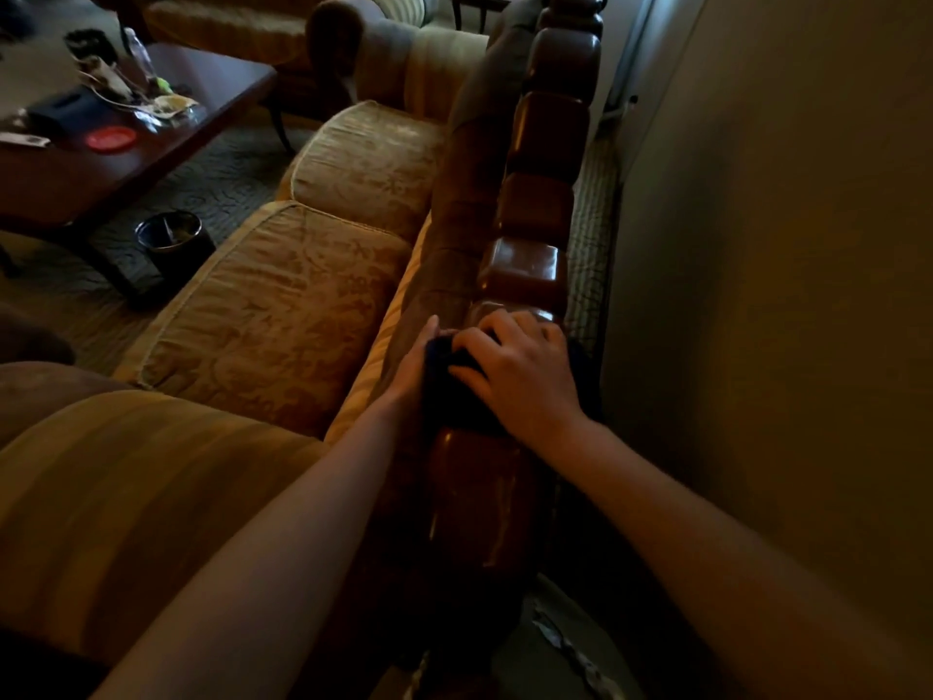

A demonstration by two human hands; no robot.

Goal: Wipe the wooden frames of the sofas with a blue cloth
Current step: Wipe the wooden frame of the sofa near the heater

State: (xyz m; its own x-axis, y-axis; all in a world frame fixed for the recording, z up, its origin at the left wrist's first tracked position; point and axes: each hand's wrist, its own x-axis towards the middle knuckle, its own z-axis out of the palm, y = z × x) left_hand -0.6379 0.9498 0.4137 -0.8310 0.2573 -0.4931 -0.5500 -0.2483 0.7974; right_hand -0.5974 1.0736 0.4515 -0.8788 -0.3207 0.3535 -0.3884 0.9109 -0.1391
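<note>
My right hand [520,368] lies on the blue cloth [454,391], fingers [472,341] spread and bent, pressing it onto the top of the sofa's wooden frame [530,270]. My left hand [416,363] touches the cloth's left edge with straight fingers, beside the back cushion [454,204]. The frame runs on ahead of my fingertips. Far left of them stands a dark worktop [166,133].

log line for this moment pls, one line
step: wiping | right hand: presses dark blue cloth onto carved glossy wooden sofa-back rail | left hand: beside cloth, grip unclear | rail ahead: not yet reached
</note>
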